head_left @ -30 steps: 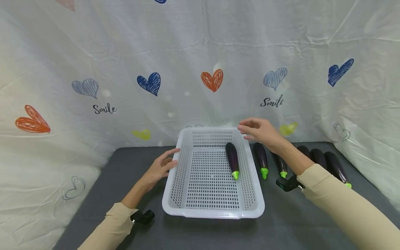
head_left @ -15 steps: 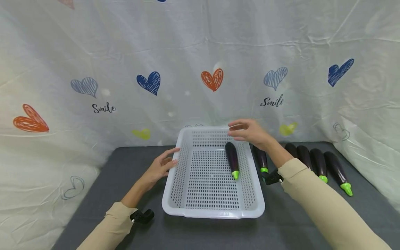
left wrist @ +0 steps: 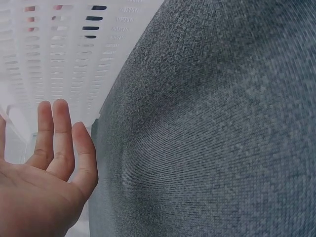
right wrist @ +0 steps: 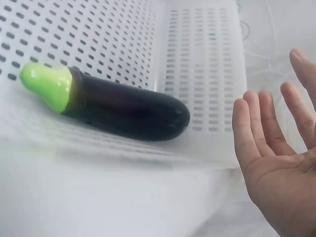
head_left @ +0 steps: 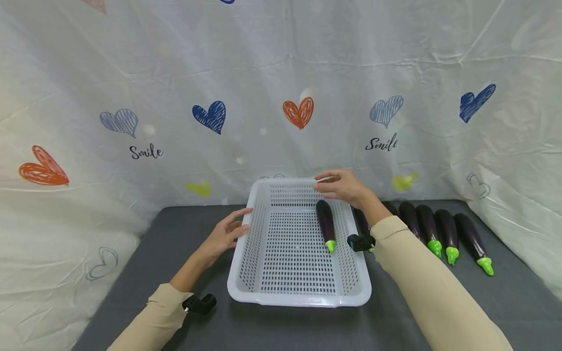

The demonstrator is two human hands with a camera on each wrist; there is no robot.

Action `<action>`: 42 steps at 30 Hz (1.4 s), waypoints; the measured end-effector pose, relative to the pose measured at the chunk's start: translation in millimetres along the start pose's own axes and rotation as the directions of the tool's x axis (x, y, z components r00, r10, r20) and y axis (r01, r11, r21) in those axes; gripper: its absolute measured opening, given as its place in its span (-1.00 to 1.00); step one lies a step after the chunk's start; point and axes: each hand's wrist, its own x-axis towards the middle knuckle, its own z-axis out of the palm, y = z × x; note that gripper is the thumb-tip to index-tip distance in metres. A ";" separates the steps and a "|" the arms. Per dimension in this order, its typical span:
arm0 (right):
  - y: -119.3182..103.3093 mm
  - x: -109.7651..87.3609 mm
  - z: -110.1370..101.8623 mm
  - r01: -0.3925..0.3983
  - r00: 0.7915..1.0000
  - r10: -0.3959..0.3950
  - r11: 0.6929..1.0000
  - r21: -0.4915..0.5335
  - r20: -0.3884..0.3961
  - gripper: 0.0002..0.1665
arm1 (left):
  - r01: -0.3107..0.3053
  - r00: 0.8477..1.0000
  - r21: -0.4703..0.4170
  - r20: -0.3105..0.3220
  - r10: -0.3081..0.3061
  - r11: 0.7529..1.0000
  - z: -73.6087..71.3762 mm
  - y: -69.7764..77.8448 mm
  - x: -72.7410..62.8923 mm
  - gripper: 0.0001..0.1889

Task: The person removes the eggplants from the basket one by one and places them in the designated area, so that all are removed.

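A white perforated plastic basket [head_left: 298, 300] stands in the middle of the dark table. One eggplant [head_left: 325, 222] with a bright green stem end lies in it along the right side. My left hand [head_left: 221, 238] is at the basket's left wall, fingertips right at the rim; in the left wrist view its fingers [left wrist: 62, 133] are loosely spread beside the slotted wall. Over the basket's far right corner hovers my right hand [head_left: 344, 186], holding nothing. The right wrist view shows that hand's fingers [right wrist: 269, 123] spread, apart from the eggplant [right wrist: 128, 108].
Several more eggplants [head_left: 448, 234] lie in a row on the table to the right of the basket, some partly hidden by the right forearm. A pale curtain [head_left: 263, 73] with printed hearts hangs behind the dark cloth-covered table [head_left: 197, 336].
My right hand and forearm have shifted left over the basket's far right corner, uncovering more of the eggplants at the right. The left hand, the basket and the eggplant inside stay in place.
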 end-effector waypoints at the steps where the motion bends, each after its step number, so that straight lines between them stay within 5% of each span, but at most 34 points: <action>1: 1.7 1.1 0.8 0.002 1.000 -0.002 1.000 0.006 -0.007 -0.38 | 0.000 1.000 0.000 0.000 0.000 1.000 -0.2 0.1 0.0 -0.41; 14: 15.6 13.7 28.4 0.041 0.984 -0.039 0.999 0.009 -0.173 -0.40 | 0.011 1.000 0.011 -0.012 -0.011 1.000 -2.4 -0.5 -1.0 -0.41; 22: 31.0 17.8 49.3 0.033 0.925 -0.074 0.993 -0.114 -0.372 -0.43 | 0.019 1.000 0.013 -0.008 -0.018 1.000 -2.1 -2.3 0.8 -0.41; 27: 38.1 20.4 54.7 0.062 0.890 -0.074 0.997 -0.040 -0.450 -0.46 | 0.016 1.000 0.012 -0.006 -0.016 1.000 -0.7 0.0 1.0 -0.41; 42: 43.4 23.7 62.4 0.089 0.866 -0.074 0.996 0.006 -0.495 -0.45 | 0.011 1.000 -0.006 0.011 -0.011 1.000 -0.4 5.1 -2.5 -0.41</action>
